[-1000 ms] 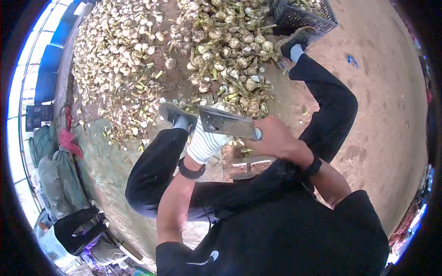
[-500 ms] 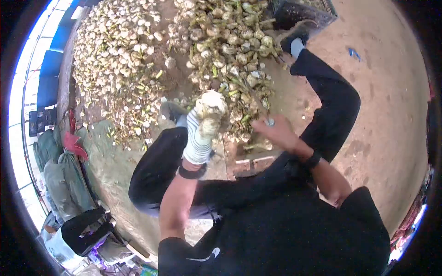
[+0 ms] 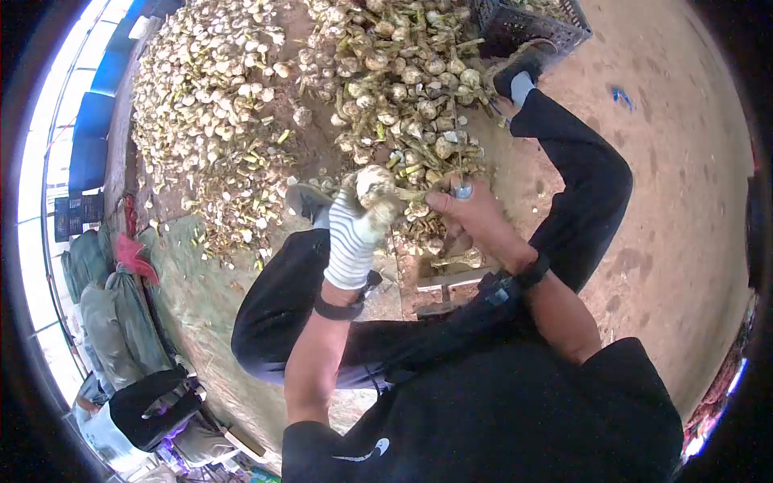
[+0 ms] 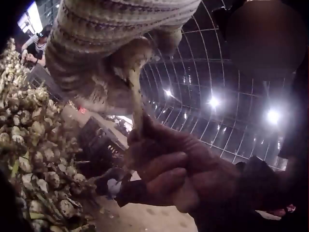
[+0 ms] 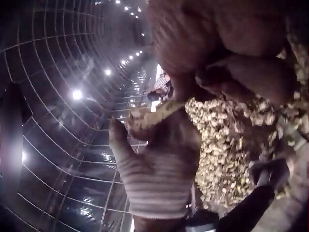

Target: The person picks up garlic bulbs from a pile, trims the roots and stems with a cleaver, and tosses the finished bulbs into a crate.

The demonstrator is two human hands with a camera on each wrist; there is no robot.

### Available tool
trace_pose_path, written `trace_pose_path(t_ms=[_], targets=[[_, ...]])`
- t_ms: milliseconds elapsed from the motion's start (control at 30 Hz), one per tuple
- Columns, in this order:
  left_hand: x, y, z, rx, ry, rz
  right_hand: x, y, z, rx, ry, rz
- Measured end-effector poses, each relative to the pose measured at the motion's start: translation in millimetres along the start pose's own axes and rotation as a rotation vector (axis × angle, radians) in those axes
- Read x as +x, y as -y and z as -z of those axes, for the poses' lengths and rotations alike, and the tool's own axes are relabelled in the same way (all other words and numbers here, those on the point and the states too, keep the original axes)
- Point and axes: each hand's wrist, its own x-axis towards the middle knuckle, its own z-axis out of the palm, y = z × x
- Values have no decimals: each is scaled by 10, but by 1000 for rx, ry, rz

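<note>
In a striped white glove, my left hand (image 3: 354,241) grips garlic bulbs (image 3: 374,187) above the ground between the legs. A stem (image 3: 409,195) runs from them towards my bare right hand (image 3: 479,219), whose thumb and fingers pinch its end. That hand also holds a knife by its handle (image 3: 463,191), the blade seen nearly edge-on and pointing away. The left wrist view shows the stem (image 4: 137,101) between the glove (image 4: 106,48) and the bare fingers (image 4: 161,169). In the right wrist view the stem (image 5: 166,111) spans the hands; the blade is hard to make out.
Piles of garlic (image 3: 205,88) and stemmed garlic (image 3: 403,72) lie ahead. A black crate (image 3: 523,28) stands at the far right beside a foot. Sacks (image 3: 117,322) line the left, near another person (image 3: 145,410). A low wooden piece (image 3: 451,280) lies between the legs.
The broad blade lay across the gloved hand, then swung away to the right. Now the right hand has come back beside the bulbs and pinches the stem, with the knife still held.
</note>
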Motion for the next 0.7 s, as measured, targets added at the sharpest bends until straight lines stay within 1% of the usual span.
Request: trace_pose_path(t_ms=[33, 67, 100, 133, 167, 200, 233, 267, 300, 333, 367, 433, 467, 500, 533, 567, 600, 633, 667, 700], targets=[[10, -46, 20, -78, -26, 145, 29, 4, 43, -1, -4, -4], [54, 40, 113, -176, 12, 191, 66, 10, 77, -30, -3, 58], [85, 134, 148, -177, 8, 190, 85, 10, 94, -59, 3, 120], [112, 221, 184, -286, -24, 171, 56, 28, 106, -114, -87, 90], [127, 223, 166, -394, -56, 151, 7, 57, 88, -114, -77, 89], [118, 147, 74, -347, -107, 161, -63, 83, 74, -82, -77, 38], [143, 229, 135, -345, -109, 165, -123, 87, 71, -50, -82, -16], [189, 214, 119, -334, -105, 174, -165, 77, 43, -45, -88, -23], [218, 209, 82, -324, -96, 185, -198, 72, -7, -51, 54, -108], [151, 222, 3, -343, -123, 190, -227, 59, -21, -56, 197, -190], [172, 237, 23, -342, -119, 197, -214, -39, 1, -51, 191, -195], [272, 204, 214, -509, -55, 138, -81, -511, 38, 99, 596, -398], [369, -83, 287, -512, -50, 149, -46, -891, 61, 89, 465, -499], [471, -589, 354, -510, -111, -95, -76, -879, 85, 88, 461, -514], [551, -879, 477, -496, -183, -340, -105, -825, 94, 63, 243, -472], [651, -925, 634, -492, -201, -332, -103, -798, 86, 39, 29, -423], [786, -970, 750, -425, -358, -333, 6, -828, 170, 236, 22, -473], [905, -995, 784, -361, -506, -343, 77, -745, 199, 235, 24, -473], [950, -690, 783, 57, -519, -140, 143, -615, 243, 300, -97, -369], [980, -94, 796, 477, -508, 73, 200, -533, 284, 370, -222, -268]])
